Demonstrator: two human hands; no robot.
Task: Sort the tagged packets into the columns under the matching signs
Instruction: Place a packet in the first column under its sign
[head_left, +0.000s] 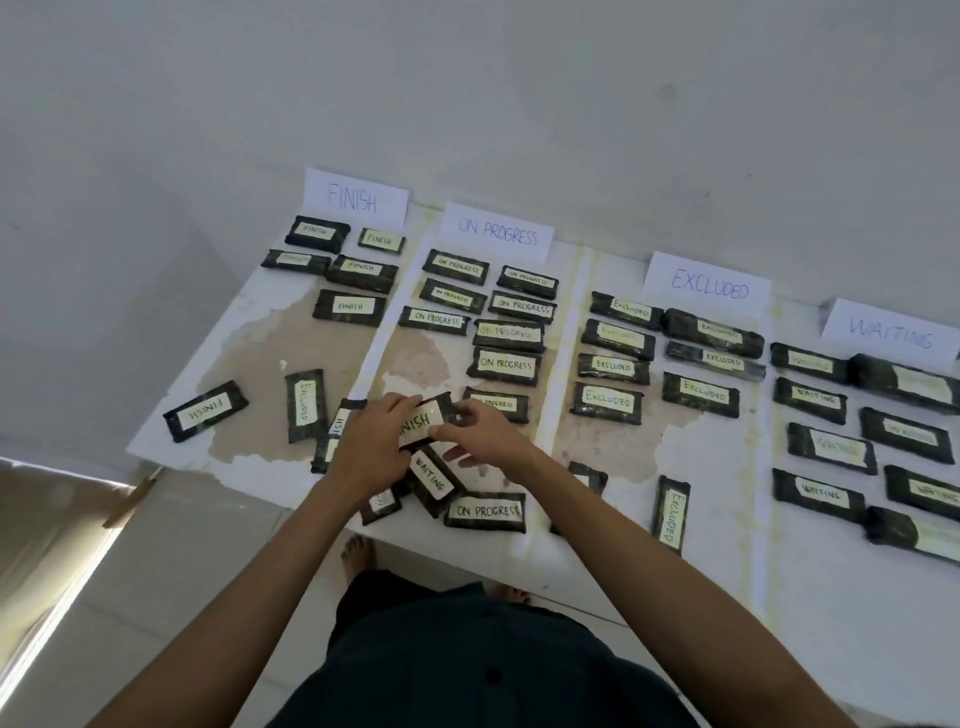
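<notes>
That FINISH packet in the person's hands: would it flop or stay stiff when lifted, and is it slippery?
Probably fairly stiff: the FINISH packet shows no sag between the left hand and right hand. Its dark wrap looks glossy, so maybe a little slippery. Being a flat block, it should not roll.

Left hand: forearm extended, fingers curled round the left end of a packet. Right hand: forearm extended, fingertips pinched its right end.
</notes>
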